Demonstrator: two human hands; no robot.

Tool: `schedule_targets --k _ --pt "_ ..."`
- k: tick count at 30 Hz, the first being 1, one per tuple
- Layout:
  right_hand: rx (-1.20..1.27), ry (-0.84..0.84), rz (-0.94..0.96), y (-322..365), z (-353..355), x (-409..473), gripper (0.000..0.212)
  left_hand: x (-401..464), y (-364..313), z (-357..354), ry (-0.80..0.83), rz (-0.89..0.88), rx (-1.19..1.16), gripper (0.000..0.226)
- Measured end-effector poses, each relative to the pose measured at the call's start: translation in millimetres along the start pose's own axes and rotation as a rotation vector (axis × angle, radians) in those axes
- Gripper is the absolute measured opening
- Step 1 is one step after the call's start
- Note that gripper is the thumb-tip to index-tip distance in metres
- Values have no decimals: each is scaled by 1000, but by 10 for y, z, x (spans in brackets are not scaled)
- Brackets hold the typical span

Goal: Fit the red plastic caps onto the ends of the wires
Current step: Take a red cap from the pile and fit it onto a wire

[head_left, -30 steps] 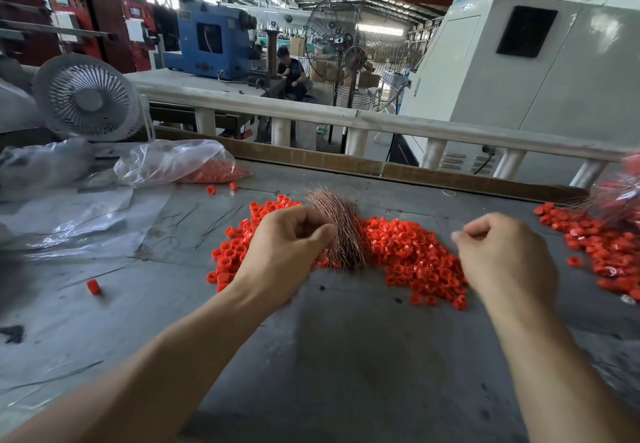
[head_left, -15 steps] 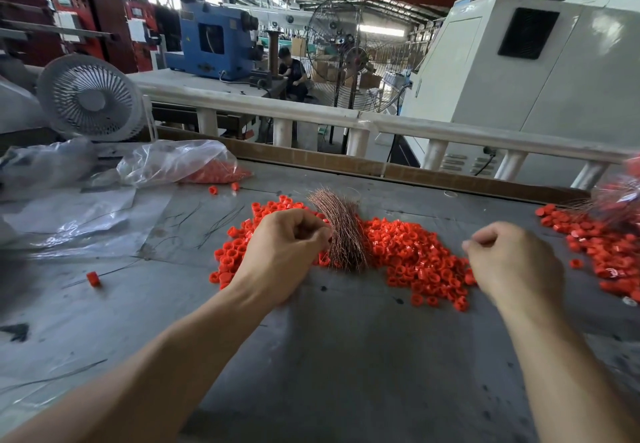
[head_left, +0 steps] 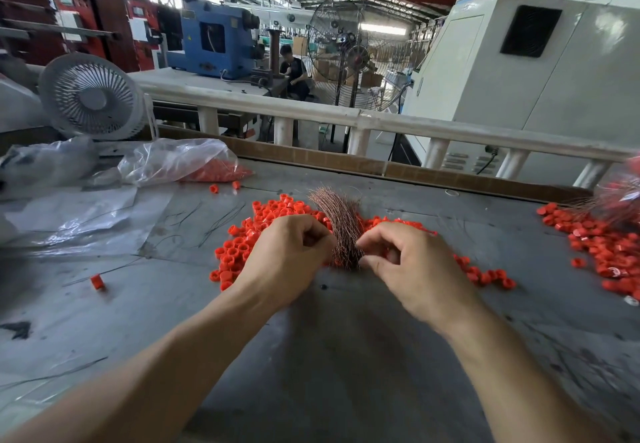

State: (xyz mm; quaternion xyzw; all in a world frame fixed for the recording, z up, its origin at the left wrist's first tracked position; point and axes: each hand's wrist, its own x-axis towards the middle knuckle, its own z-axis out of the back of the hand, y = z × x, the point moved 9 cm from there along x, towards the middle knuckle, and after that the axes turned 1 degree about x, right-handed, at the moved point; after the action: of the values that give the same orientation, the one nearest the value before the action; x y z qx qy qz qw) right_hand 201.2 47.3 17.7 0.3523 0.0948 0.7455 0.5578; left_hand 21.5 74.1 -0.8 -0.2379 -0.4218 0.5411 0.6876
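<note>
Both hands, left (head_left: 287, 255) and right (head_left: 412, 269), curl beside the wire bundle (head_left: 341, 227) amid red caps (head_left: 242, 245).

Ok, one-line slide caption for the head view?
Both hands meet at the copper wire bundle amid loose red plastic caps on the grey table.

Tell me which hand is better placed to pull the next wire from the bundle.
Right. The right hand has its fingertips at the wire bundle; the left hand stays curled beside it.

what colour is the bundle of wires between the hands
Coppery pinkish-brown, seen in the head view: the wire bundle.
</note>
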Motion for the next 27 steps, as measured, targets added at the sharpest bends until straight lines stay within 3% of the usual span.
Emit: schedule_targets --k 3,8,15,21,27 --pt "-66 51 98 155 -154 6 29 9 12 35 -12 0 13 19" --pt "-96 9 161 270 -172 30 15 62 35 193 -103 10 99 18" --pt "226 -161 214 373 83 -5 14 61 78 308 -121 12 373 8" --pt "662 -328 134 396 273 -101 11 13 31 274 -81 -56 496 7" --pt "772 -491 36 330 408 -181 13 34 4 209 -36 -84 568 17"
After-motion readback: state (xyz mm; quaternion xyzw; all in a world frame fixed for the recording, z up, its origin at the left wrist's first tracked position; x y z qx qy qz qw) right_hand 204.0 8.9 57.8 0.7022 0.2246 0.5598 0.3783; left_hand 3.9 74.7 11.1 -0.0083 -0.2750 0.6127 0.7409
